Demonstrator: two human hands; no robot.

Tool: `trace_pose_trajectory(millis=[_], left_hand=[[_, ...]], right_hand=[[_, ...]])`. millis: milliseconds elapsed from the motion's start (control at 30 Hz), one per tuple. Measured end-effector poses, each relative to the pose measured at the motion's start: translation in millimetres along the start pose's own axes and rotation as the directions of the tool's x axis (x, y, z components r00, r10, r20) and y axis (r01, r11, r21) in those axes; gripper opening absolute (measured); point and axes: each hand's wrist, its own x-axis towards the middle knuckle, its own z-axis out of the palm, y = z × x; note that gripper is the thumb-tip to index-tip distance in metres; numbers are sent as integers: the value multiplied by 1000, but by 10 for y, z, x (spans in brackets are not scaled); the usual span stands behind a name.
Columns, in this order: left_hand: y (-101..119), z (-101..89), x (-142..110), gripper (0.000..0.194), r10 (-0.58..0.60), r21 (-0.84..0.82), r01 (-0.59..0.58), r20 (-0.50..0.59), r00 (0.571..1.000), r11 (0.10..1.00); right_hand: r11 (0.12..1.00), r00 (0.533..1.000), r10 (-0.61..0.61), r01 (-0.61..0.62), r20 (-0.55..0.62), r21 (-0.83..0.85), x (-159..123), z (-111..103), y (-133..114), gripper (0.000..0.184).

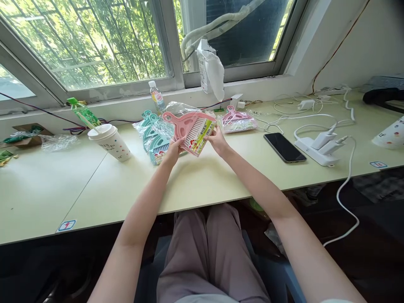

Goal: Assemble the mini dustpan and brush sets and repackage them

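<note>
A pink mini dustpan and brush set (188,126) with a printed green and white label is held up over the table between both hands. My left hand (174,150) grips its lower left side, fingers closed on it. My right hand (217,141) pinches the right edge beside the label. Behind and to the left lie several teal dustpan sets (154,136) in clear plastic wrap. Another wrapped pink dustpan set (237,120) lies on the table behind my right hand.
A lidded paper cup (110,141) with a straw stands left. A black phone (284,147) and a white power strip (317,150) with chargers and cables lie right. A small bottle (157,97) and torn white carton (206,69) stand near the window. The table edge (202,207) is above my lap.
</note>
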Motion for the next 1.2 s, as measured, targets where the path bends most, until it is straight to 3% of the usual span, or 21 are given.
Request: trace_pose_trajectory(millis=[100, 233, 367, 500, 633, 767, 1067, 1133, 1200], left_hand=[[17, 14, -13, 44, 14, -8, -15, -21, 1000, 1000], [26, 43, -41, 41, 38, -9, -38, -27, 999, 999], [29, 39, -46, 51, 52, 35, -51, -2, 999, 998], [46, 1, -22, 55, 63, 58, -64, 12, 998, 996], [69, -46, -6, 55, 53, 64, -55, 35, 998, 996], [73, -71, -7, 50, 33, 69, -36, 50, 998, 997], [30, 126, -106, 52, -85, 5, 86, 206, 975, 996], [11, 198, -127, 54, -56, -41, 65, 198, 979, 997], [3, 254, -136, 54, 12, -100, 0, 124, 992, 995]], right_hand=[[1000, 998, -4, 6, -67, 30, -58, 59, -4, 92], [999, 987, 4, 3, -160, 45, -65, 84, 21, 77], [993, 988, 117, -119, -101, -8, -14, 28, 32, 61], [980, 981, 194, -194, -7, -55, 19, -36, -18, 58], [987, 983, 160, -160, 90, -12, -8, -30, -93, 56], [991, 985, 132, -132, 112, -5, -62, 21, -132, 54], [997, 1000, 27, -26, -12, 68, -69, 69, -82, 55], [998, 999, 10, -8, -35, 60, -65, 61, -75, 55], [999, 999, 12, -9, -50, 52, -70, 64, -59, 56]])
